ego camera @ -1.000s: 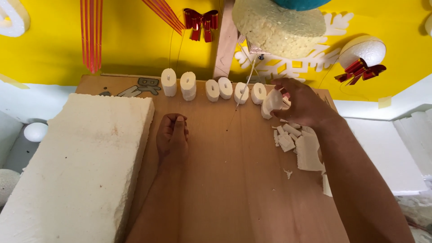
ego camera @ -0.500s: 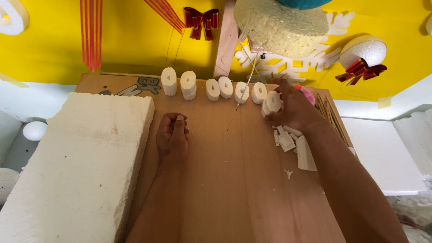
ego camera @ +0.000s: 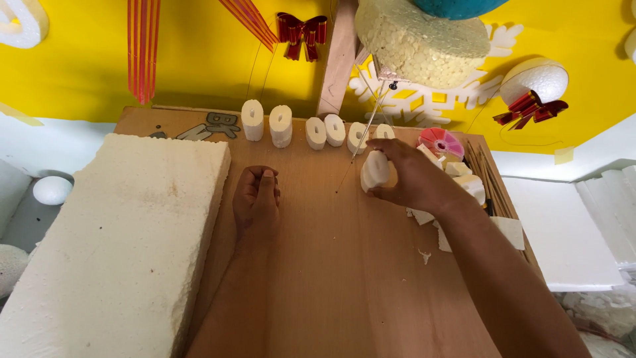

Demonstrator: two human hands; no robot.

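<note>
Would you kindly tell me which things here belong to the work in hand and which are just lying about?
In use:
- right hand holding a white foam oval
- row of foam ovals standing on the wooden board
- thin wire

Lying about:
- left hand, resting closed on the board
- big foam slab
- foam offcuts
- pink spool
- red bows
</note>
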